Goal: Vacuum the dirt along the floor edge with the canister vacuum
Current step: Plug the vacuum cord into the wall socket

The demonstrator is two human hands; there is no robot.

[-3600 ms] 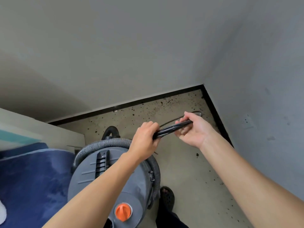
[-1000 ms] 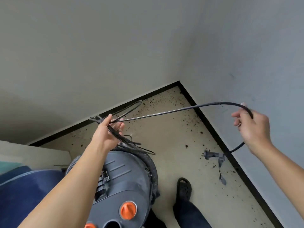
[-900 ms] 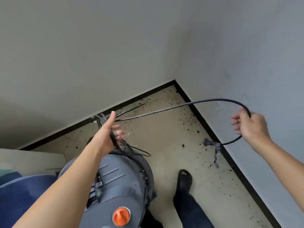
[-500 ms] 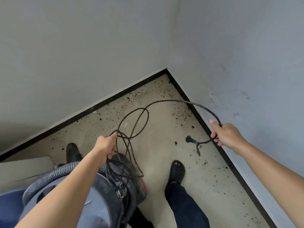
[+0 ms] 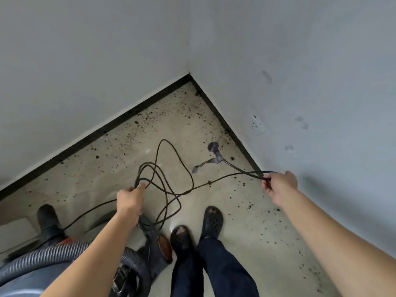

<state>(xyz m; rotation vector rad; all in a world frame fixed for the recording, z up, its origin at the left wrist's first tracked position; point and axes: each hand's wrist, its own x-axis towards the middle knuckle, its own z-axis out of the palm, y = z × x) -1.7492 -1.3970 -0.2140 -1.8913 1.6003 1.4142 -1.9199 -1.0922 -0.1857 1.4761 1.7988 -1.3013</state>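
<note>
With the cord (image 5: 209, 182) now unwound from its tight bundle, your left hand (image 5: 130, 198) grips loose loops mid-frame and your right hand (image 5: 278, 187) pinches it near the plug (image 5: 213, 146), while the canister vacuum (image 5: 132, 275) waits lower left, not yet plugged in.

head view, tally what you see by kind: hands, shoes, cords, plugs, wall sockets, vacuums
hands: 2, left hand and right hand
shoes: 2
cord: 1
plug: 1
wall socket: 1
vacuum: 1
total: 8
</note>
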